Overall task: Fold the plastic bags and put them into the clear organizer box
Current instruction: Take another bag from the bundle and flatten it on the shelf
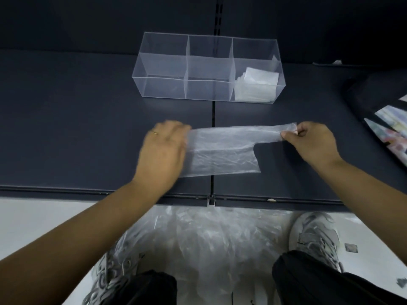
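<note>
A thin translucent plastic bag [222,150] lies flat on the dark shelf [77,128], stretched left to right. My left hand [164,150] rests palm down on the bag's left end, blurred. My right hand [308,140] pinches the bag's narrow handle strip at its far right tip. Behind the bag stands the clear organizer box [209,69] with several compartments. Its front right compartment holds a stack of folded bags [256,85]; the other compartments show nothing inside.
A heap of loose plastic bags [204,241] lies on the floor between my shoes, below the shelf's front edge [110,192]. A dark bag with a colourful printed item [383,119] sits at the shelf's right end. A dark back wall rises behind the box.
</note>
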A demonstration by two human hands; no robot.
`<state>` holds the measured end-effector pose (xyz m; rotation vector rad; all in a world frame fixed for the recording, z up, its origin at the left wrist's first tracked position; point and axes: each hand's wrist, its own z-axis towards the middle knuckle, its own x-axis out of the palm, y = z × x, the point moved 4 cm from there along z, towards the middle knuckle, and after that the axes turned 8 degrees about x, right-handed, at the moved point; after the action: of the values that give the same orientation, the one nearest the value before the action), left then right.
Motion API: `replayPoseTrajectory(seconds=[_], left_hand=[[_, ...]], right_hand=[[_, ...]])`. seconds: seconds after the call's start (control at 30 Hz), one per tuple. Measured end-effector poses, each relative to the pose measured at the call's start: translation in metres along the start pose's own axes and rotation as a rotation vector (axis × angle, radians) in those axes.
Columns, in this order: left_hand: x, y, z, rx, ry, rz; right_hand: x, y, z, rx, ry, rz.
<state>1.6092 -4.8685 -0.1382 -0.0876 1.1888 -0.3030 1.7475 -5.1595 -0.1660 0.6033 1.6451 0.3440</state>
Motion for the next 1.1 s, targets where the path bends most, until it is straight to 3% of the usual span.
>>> replayPoseTrajectory(seconds=[0.07, 0.13, 0.2, 0.27, 0.33, 0.4, 0.47, 0.57, 0.8, 0.87, 0.97, 1.1], left_hand=[[0.023, -0.013, -0.006, 0.058, 0.264, -0.028], [0.041, -0.009, -0.015, 0.010, 0.429, 0.024], [0.050, -0.004, -0.021, -0.019, 0.472, 0.077], [0.053, -0.006, -0.023, -0.028, 0.476, 0.109], [0.054, -0.011, -0.025, -0.028, 0.481, 0.126], [0.054, -0.014, -0.026, -0.036, 0.483, 0.123], [0.054, -0.014, -0.027, -0.039, 0.485, 0.120], [0.051, -0.012, -0.027, -0.017, 0.472, 0.113], [0.031, 0.025, -0.039, -0.117, 0.486, 0.163], [0.026, 0.033, -0.043, -0.139, 0.499, 0.157], [0.019, 0.029, -0.041, -0.101, 0.461, 0.094], [0.020, -0.009, -0.041, 0.148, 0.408, -0.090]], right_hand=[[-0.001, 0.003, -0.002, 0.006, 0.011, -0.036], [-0.005, 0.010, -0.005, 0.011, -0.036, -0.084], [-0.007, 0.029, -0.017, -0.085, -0.180, -0.135], [0.004, 0.065, -0.042, -0.354, -0.213, -0.125], [0.037, 0.102, -0.075, -0.615, 0.039, -0.113], [0.075, 0.119, -0.102, -0.720, 0.320, -0.155], [0.099, 0.113, -0.108, -0.713, 0.374, -0.256], [0.103, 0.085, -0.086, -0.667, 0.260, -0.483], [0.056, 0.025, -0.028, -0.475, 0.113, -0.578], [0.047, 0.022, -0.024, -0.449, 0.083, -0.565], [0.031, 0.031, -0.039, -0.557, 0.024, -0.382], [0.017, 0.028, -0.079, -0.677, 0.247, -0.122]])
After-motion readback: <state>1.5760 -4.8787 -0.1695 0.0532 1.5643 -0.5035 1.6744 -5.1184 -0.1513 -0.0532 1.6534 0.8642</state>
